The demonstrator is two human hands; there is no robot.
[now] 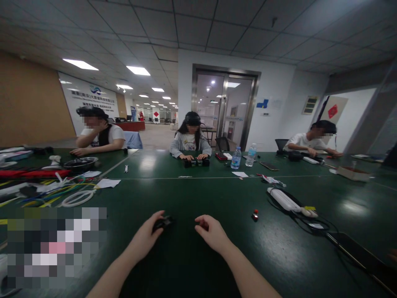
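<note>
Step judged as handling: my left hand (145, 232) pinches a small dark object (165, 222), blurred, and I cannot tell whether it touches the table (192, 194). My right hand (215, 236) is apart from it, loosely curled, thumb off the fingers, nothing visible within; the next move, I judge, calls for a steady left pinch.

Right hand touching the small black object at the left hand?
Apart. The head view shows green tabletop between the right hand and the black object.
</note>
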